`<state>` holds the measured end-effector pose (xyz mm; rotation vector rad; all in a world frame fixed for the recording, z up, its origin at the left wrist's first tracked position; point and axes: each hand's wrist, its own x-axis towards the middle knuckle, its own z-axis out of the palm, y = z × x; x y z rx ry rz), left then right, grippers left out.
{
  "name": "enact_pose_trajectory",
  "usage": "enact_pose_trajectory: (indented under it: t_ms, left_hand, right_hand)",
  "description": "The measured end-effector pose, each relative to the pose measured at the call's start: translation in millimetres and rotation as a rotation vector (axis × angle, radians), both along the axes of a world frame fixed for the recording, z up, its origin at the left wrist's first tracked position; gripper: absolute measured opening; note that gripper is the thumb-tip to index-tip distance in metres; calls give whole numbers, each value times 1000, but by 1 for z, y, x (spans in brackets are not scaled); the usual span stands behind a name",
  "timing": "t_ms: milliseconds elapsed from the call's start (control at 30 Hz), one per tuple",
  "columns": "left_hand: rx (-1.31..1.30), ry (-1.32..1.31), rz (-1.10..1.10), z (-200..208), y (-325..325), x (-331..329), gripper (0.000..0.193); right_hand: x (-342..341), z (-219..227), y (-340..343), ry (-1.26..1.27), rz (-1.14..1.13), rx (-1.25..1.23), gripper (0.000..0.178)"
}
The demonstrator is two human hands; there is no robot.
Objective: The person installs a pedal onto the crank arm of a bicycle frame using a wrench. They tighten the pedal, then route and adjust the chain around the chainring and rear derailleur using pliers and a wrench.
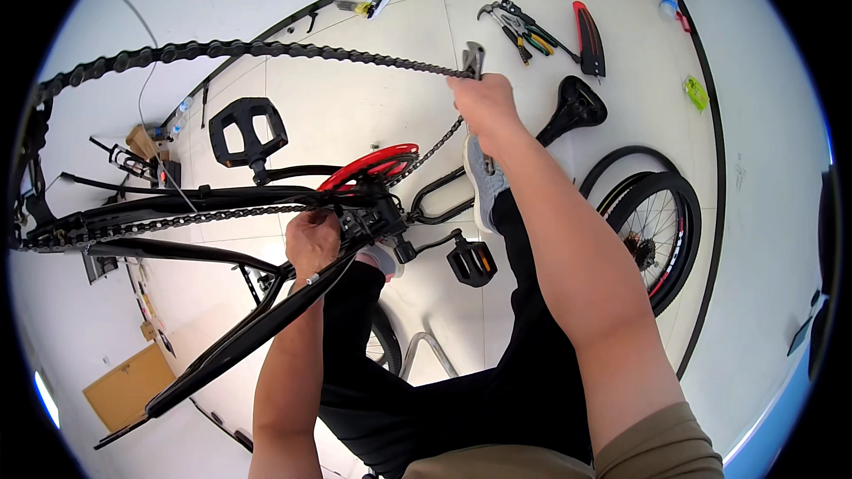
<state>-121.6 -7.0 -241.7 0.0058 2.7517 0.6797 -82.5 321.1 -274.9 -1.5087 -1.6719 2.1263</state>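
My right hand point(486, 106) is closed around a metal wrench-like tool point(473, 58) whose jaw end sticks up above the fist. The bicycle chain point(328, 53) stretches taut from the far left to this hand. From there it slants down toward the red chainring point(383, 162). My left hand point(312, 241) has its fingers curled in at the black bicycle frame point(169, 213), beside the lower chain run and the crank area; its fingertips are hidden there. Black pedals stand out on either side, one pedal point(248, 132) farther away and another pedal point(470, 263) nearer me.
Pliers and a hammer point(519, 31) lie on the pale floor at the back, beside a red and black mudguard point(587, 40). To the right is a wheel with a tyre point(661, 239). A black saddle point(579, 111) lies beyond my shoe point(482, 184). A cardboard piece point(129, 383) sits at left.
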Motion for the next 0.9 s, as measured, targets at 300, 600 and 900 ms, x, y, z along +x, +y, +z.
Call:
enact_pose_trajectory:
  t_ms: [300,600,900]
  left_hand:
    - [305,-97,4,-6,-3,-5,22]
    - [254,-70,54,1,10,1,26]
    - [71,-115,-101,17,21,0,29]
  right_hand:
    - [0,13,3,88,-17,-56,21]
    - [3,23,5,50,-72,-21,21]
    - [-6,21,4,93,-128,-69,15]
